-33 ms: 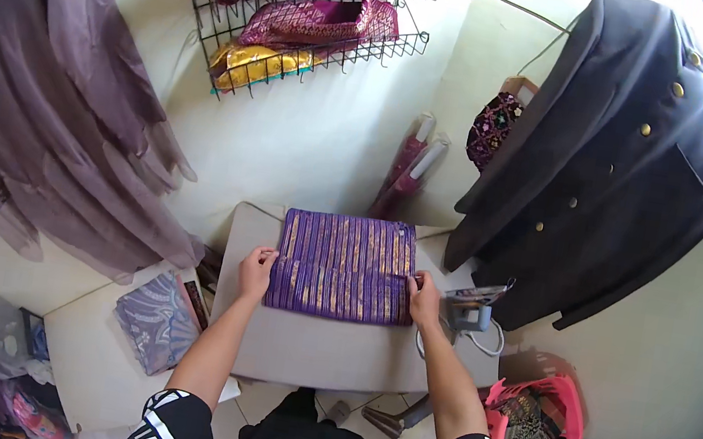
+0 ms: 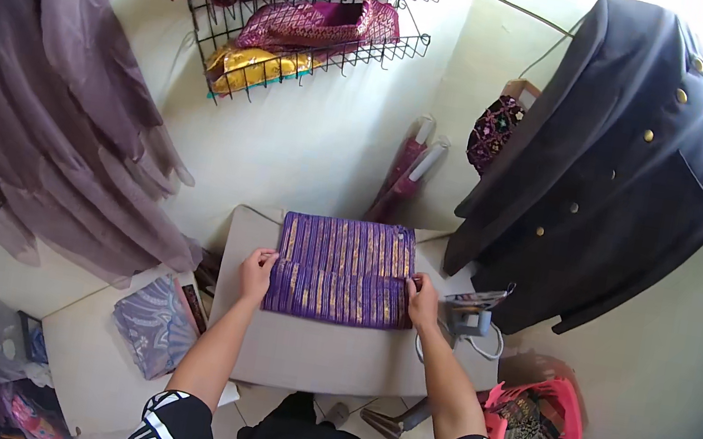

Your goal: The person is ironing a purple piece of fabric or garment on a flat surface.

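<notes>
A folded purple cloth with gold stripes [image 2: 340, 296] lies flat on a beige ironing board [image 2: 320, 357]. A fold line runs across its middle, between my hands. At the left end of that fold, my left hand [image 2: 256, 272] pinches the cloth's edge between thumb and fingers. My right hand [image 2: 422, 301] grips the opposite edge the same way. Just right of my right hand stands a grey-blue iron [image 2: 471, 319], its pale cord looping beside it. Part of the iron's shape is hard to make out.
A pink basket [image 2: 574, 425] with patterned cloth stands at the lower right. Left of the board, a folded blue-grey cloth [image 2: 155, 326] lies on a pale table [image 2: 81, 361]. A dark jacket [image 2: 602, 176] and a mauve garment [image 2: 67, 101] hang either side; a wire rack [image 2: 206, 36] holds fabrics.
</notes>
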{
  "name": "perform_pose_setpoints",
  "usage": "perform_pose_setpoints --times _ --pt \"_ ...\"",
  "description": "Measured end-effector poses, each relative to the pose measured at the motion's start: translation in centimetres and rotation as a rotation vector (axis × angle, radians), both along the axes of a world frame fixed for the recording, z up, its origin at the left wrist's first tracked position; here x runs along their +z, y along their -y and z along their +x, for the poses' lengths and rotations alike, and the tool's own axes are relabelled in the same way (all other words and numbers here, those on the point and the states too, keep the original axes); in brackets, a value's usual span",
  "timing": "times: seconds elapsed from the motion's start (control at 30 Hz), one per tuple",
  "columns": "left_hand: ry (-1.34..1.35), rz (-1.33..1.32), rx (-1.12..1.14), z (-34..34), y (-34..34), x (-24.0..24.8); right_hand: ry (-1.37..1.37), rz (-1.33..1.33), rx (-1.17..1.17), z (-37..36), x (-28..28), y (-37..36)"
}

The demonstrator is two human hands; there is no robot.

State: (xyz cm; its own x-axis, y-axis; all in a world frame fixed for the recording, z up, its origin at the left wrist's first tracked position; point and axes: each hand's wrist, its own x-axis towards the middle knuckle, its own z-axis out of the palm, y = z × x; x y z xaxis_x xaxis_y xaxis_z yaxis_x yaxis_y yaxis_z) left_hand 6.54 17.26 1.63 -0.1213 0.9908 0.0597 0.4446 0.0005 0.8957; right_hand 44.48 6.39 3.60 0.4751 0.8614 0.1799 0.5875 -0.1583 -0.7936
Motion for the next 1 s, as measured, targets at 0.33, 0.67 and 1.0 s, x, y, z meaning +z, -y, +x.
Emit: perform_pose_setpoints --times 0.33,0.67,1.0 --pt "0.332 -0.16 -0.215 0.5 -4.7 -2.5 -0.108 0.003 -0.138 1.5 -2.5 -7.0" --pt "0.33 -0.172 -0.079 0.1 -8.8 -4.2 -0.208 -0.051 -0.197 1.0 -2.3 -10.7" --pt "0.279 -0.078 -0.074 1.5 -11.1 -3.0 -0.085 -0.042 -0.155 3.0 -3.2 -12.8"
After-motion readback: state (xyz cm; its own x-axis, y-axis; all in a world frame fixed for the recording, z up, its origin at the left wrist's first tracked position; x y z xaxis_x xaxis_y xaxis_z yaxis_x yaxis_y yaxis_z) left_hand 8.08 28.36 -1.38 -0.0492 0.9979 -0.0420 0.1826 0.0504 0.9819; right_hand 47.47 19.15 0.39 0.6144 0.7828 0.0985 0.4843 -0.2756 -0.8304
